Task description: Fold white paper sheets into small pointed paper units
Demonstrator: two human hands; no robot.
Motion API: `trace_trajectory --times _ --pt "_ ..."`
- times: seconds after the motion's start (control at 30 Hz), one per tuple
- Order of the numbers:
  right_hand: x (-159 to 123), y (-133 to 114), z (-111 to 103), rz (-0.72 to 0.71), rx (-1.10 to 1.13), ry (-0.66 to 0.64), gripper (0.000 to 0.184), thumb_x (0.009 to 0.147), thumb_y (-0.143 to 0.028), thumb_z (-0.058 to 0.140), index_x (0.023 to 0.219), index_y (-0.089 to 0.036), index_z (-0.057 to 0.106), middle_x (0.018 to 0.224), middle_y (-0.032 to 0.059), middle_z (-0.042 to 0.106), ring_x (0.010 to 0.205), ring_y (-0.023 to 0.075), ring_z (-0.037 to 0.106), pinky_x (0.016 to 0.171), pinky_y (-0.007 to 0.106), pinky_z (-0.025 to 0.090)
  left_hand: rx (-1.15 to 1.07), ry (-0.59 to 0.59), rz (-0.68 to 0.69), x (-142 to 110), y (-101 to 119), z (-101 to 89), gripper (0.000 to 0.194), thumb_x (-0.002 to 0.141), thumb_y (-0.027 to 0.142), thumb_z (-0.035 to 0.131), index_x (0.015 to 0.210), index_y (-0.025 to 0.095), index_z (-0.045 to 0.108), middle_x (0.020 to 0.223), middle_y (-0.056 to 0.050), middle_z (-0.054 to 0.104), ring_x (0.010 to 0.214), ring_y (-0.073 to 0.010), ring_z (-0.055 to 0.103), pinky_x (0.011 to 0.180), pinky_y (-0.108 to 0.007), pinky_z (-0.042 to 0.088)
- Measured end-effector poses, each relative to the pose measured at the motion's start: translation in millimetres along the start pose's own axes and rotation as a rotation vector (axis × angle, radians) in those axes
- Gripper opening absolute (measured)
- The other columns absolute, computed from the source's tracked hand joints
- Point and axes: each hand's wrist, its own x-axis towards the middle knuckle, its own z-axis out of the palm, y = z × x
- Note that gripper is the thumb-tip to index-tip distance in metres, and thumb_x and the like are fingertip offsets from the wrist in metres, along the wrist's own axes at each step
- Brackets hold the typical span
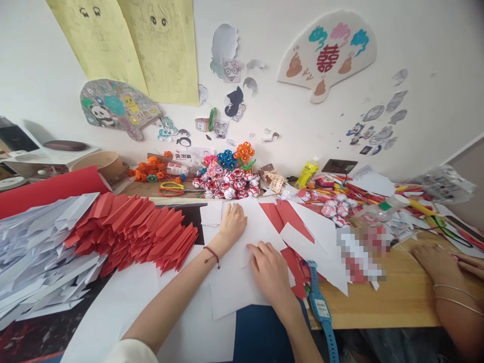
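Several sheets of white paper (pixel 227 297) lie overlapped in front of me. My left hand (pixel 232 224), a dark red cord bracelet at its wrist, rests on the far part of the top sheet with fingers forward and slightly apart. Nearer to me, my right hand (pixel 268 269) has its bent fingers closed on white paper, where a faint edge or fold shows; part of the grip is hidden. A small stack of white paper pieces (pixel 212 213) sits just left of my left hand. Red paper pieces (pixel 293 269) lie partly under white sheets to the right.
Heaps of folded red paper (pixel 132 227) and folded white paper (pixel 41 252) fill the left. Red-and-white paper flowers (pixel 236 184) stand along the wall. A blue watch (pixel 320 307) lies by the table edge. Another person's hand (pixel 434 262) rests at right.
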Motion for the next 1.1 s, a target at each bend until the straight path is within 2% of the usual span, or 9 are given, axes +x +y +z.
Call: trace_trajectory --times 0.1,0.23,0.43,0.57,0.7,0.93,1.1 --pt "23.2 -5.2 6.5 -0.022 -0.074 -0.032 0.039 0.092 -0.013 0.04 0.127 -0.015 0.057 0.094 0.0118 0.065 0.088 0.0249 0.06 0.074 0.035 0.048 -0.055 0.037 -0.039 -2.8 -1.9 0.4 0.041 0.096 0.026 0.033 0.124 0.003 0.053 0.123 -0.021 0.057 0.117 -0.0286 0.045 0.102 -0.045 0.028" --pt "39.8 -4.5 17.4 -0.004 -0.087 -0.098 0.042 0.094 -0.017 0.037 0.135 -0.013 0.05 0.091 0.0115 0.066 0.085 0.0235 0.061 0.072 0.032 0.047 -0.081 0.052 -0.053 -3.5 -4.0 0.7 0.037 0.096 0.025 0.034 0.118 0.005 0.056 0.115 -0.02 0.058 0.109 -0.0291 0.047 0.097 -0.045 0.031" --pt "39.7 -1.5 24.0 0.032 -0.07 -0.065 0.047 0.096 -0.02 0.034 0.142 -0.019 0.042 0.089 0.0085 0.067 0.084 0.0218 0.061 0.072 0.03 0.045 -0.097 0.038 -0.029 -2.6 -7.4 -1.5 0.034 0.095 0.025 0.035 0.11 0.006 0.06 0.108 -0.019 0.06 0.103 -0.0294 0.049 0.091 -0.045 0.033" --pt "37.8 -3.8 24.3 0.029 -0.062 -0.054 0.048 0.095 -0.019 0.035 0.142 -0.018 0.043 0.089 0.0101 0.066 0.084 0.0228 0.061 0.074 0.032 0.044 -0.087 0.023 -0.025 -4.2 -6.9 -1.8 0.036 0.095 0.025 0.036 0.115 0.006 0.059 0.117 -0.02 0.058 0.109 -0.0296 0.047 0.098 -0.047 0.028" --pt "36.6 -4.4 24.9 0.037 -0.057 -0.053 0.047 0.095 -0.021 0.035 0.141 -0.017 0.043 0.089 0.0105 0.066 0.083 0.0225 0.062 0.074 0.032 0.045 -0.072 -0.002 -0.034 -7.6 -5.9 -2.1 0.039 0.095 0.025 0.036 0.124 0.004 0.054 0.121 -0.019 0.057 0.111 -0.0287 0.047 0.099 -0.046 0.029" --pt "35.8 -2.9 26.0 0.021 -0.066 -0.031 0.045 0.095 -0.023 0.037 0.139 -0.017 0.047 0.09 0.0101 0.067 0.085 0.0214 0.062 0.073 0.029 0.045 -0.045 -0.032 -0.033 -33.5 -5.8 -17.7 0.036 0.094 0.019 0.036 0.12 0.005 0.056 0.119 -0.019 0.057 0.105 -0.027 0.049 0.09 -0.041 0.036" --pt "35.7 -3.3 25.5 0.029 -0.057 -0.03 0.045 0.094 -0.021 0.038 0.139 -0.016 0.047 0.091 0.0103 0.068 0.085 0.0222 0.061 0.072 0.03 0.044 -0.036 -0.064 -0.054 -58.4 -2.5 -32.4 0.038 0.095 0.021 0.035 0.125 0.007 0.054 0.13 -0.019 0.053 0.113 -0.0273 0.048 0.093 -0.041 0.035"
